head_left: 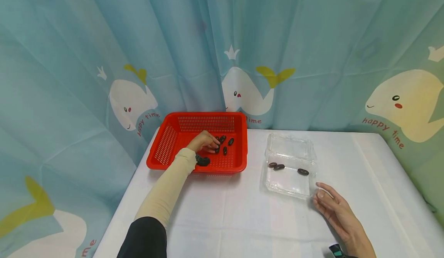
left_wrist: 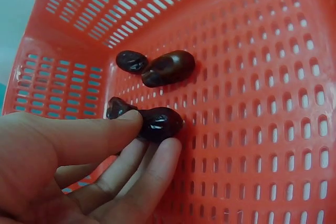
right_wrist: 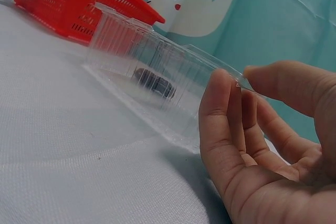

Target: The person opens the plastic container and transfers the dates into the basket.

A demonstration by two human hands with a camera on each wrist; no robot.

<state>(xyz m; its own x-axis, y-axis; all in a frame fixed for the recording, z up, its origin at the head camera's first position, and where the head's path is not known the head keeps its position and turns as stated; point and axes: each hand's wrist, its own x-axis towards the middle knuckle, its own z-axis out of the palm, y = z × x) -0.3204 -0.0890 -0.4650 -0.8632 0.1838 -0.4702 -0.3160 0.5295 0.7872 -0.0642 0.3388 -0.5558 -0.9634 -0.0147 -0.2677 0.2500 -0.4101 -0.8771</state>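
Note:
Inside the red plastic basket (head_left: 163,142), my left hand (head_left: 204,140) pinches a dark, shiny date (left_wrist: 160,124) between thumb and fingers. Another date (left_wrist: 117,107) is partly covered by the thumb, and a brown date (left_wrist: 173,66) lies just beyond with a smaller one (left_wrist: 131,62) beside it. To the right stands a clear plastic clamshell box (head_left: 286,184), its lid (head_left: 289,145) tipped back. Three dates lie in its tray, one (head_left: 303,172) on the right and two (head_left: 279,167) together on the left. My right hand (head_left: 336,211) pinches the box's near right corner at the rim.
Other dates (head_left: 231,142) lie on the right side of the basket floor. A white cloth covers the table (head_left: 249,219). Behind it hangs a blue-green curtain (head_left: 194,57) with white whales, close to the back of the basket.

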